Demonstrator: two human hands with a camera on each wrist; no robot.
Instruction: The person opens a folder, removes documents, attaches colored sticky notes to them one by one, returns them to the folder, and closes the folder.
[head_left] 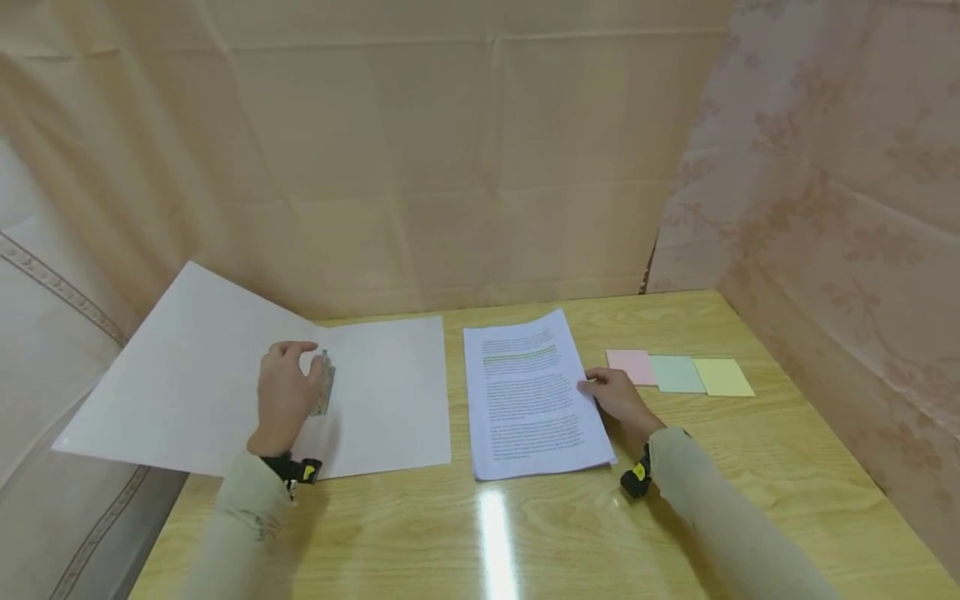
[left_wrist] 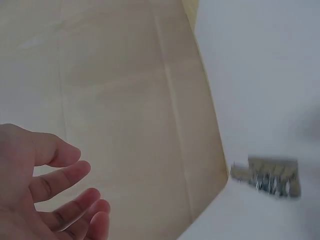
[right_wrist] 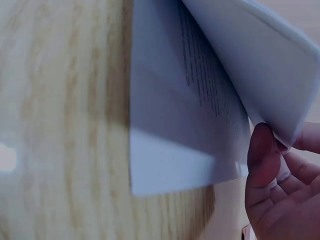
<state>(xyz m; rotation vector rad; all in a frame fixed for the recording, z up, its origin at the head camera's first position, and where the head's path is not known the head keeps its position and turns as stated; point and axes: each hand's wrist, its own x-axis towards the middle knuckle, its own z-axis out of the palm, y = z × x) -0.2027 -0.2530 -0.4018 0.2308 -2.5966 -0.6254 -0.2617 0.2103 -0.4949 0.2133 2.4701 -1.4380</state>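
- Printed sheets (head_left: 525,421) here, on the tabletop (head_left: 397,533) just right of the open folder (head_left: 397,383), long axis running near to far.
- Right hand (head_left: 617,396) at their edge away from the folder, fingers pinching them, top ones raised!
- Metal clip (head_left: 326,390) inside the folder, lying near to far too.
- Left hand (head_left: 283,393) over the folder beside it, fingers loosely curved, thumb wide.
- Coloured paper squares (head_left: 678,374), well right of the folder.
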